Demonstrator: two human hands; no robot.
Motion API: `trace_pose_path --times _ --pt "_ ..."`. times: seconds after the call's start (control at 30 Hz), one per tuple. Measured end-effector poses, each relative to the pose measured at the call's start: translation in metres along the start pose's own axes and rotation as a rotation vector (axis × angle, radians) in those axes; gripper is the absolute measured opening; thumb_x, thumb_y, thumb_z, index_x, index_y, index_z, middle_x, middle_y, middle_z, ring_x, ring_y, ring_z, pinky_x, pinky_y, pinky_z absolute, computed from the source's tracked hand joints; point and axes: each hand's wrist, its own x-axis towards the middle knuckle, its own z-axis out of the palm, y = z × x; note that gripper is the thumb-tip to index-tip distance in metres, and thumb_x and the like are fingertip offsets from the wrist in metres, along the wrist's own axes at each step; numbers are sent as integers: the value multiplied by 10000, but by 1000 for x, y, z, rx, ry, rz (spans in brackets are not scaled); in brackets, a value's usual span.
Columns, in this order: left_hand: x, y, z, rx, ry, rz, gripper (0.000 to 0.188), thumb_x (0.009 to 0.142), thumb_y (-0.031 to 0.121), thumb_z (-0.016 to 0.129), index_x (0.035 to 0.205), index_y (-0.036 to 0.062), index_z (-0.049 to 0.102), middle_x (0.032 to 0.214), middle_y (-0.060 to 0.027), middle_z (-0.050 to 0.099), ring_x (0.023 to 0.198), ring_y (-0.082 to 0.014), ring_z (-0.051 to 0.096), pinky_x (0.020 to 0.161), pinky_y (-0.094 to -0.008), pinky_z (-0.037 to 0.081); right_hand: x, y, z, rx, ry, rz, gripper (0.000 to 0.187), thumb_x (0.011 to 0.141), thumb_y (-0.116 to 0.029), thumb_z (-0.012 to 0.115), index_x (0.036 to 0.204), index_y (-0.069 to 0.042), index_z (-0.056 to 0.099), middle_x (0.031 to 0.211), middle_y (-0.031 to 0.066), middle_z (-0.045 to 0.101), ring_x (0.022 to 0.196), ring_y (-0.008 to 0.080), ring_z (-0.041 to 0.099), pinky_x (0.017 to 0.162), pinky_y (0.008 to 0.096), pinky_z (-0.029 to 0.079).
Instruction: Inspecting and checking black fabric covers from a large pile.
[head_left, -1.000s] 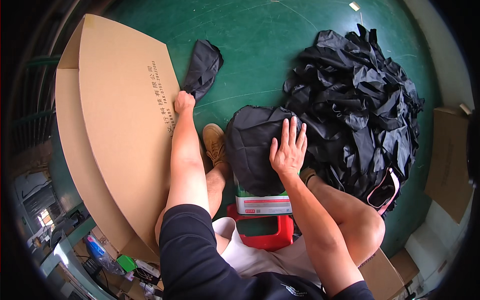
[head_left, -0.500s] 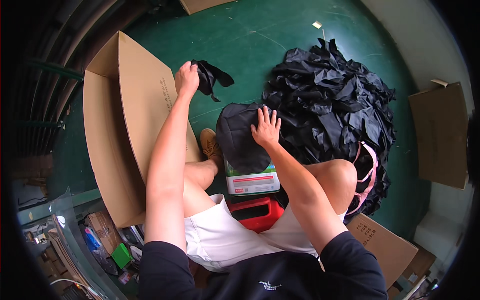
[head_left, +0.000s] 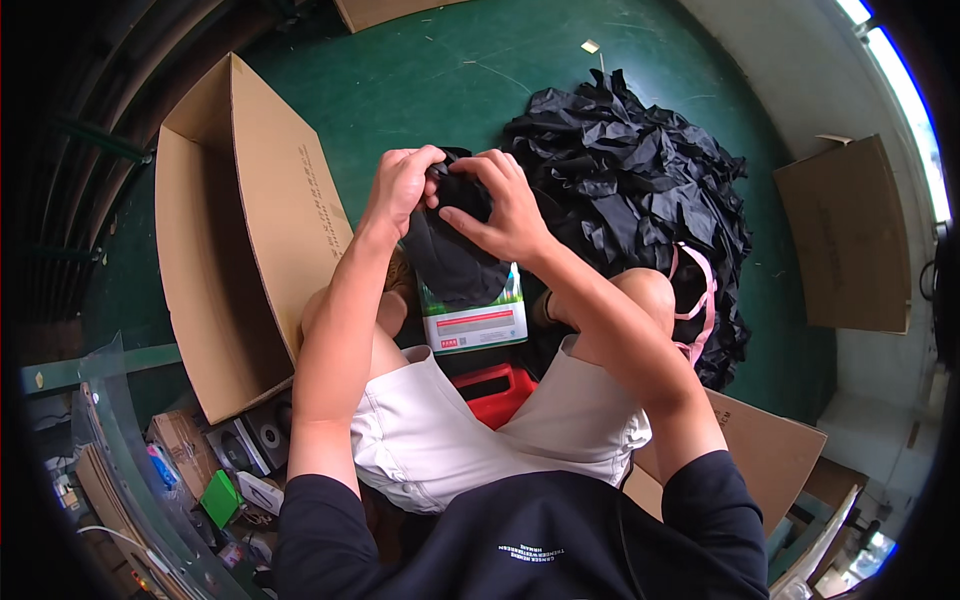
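Note:
In front of me, a black fabric piece (head_left: pixel 455 265) drapes over a white and green box-shaped container (head_left: pixel 480 330). My left hand (head_left: pixel 403 190) is closed above its far left part, gripping black cloth between thumb and fingers. Facing it from the right is my right hand (head_left: pixel 500 210), fingers bent and thumb held apart, with dark fabric visible in the gap. Its fingertips reach the cloth close to my left hand, but I see no firm grip. Where the held piece ends and the draped one begins cannot be made out.
A large heap of black fabric (head_left: pixel 640 180) lies to the right on the green floor, a pink strap (head_left: pixel 708 300) at its near edge. On my left stands an open cardboard box (head_left: pixel 285 210). A red plastic object (head_left: pixel 495 395) sits between my legs; another carton (head_left: pixel 850 235) leans at the far right.
My left hand has come rightward from beside the cardboard box with its black cloth. My right hand has lifted from lying flat on the draped fabric and moved left, beside the left hand.

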Motion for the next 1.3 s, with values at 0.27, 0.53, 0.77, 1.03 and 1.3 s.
trace_pose_path --times 0.27,0.53,0.77,1.03,1.3 --pt "18 -6 -8 -78 13 -100 278 821 205 607 623 23 533 497 18 446 384 -76 377 374 -246 266 20 44 -17 306 -619 537 271 746 -195 765 771 20 603 665 30 553 647 98 481 610 301 407" --pt "36 -2 -28 131 3 -106 317 823 215 608 568 67 493 439 53 358 340 -49 248 363 -236 192 44 76 -40 319 -1005 589 300 740 -238 761 810 24 632 619 8 504 624 76 438 603 271 371" --pt "44 -1 -37 392 151 333 331 772 240 587 541 14 518 629 -62 555 730 -189 521 866 -286 394 44 72 -44 752 -677 718 236 921 -210 651 975 19 665 789 -32 633 685 57 545 667 235 450" --pt "31 -1 -30 -299 -380 491 372 870 298 645 621 38 550 757 -47 608 869 -96 552 965 -276 374 38 77 -51 1401 -354 855 264 973 -168 567 1157 17 607 1001 62 697 847 121 677 791 242 546" --pt "19 -1 -3 8 -654 221 205 916 186 664 973 -9 698 880 13 651 773 -47 570 732 -191 439 36 78 -60 1466 -408 792 185 973 -152 576 1073 -10 638 948 34 693 807 79 659 755 205 527"
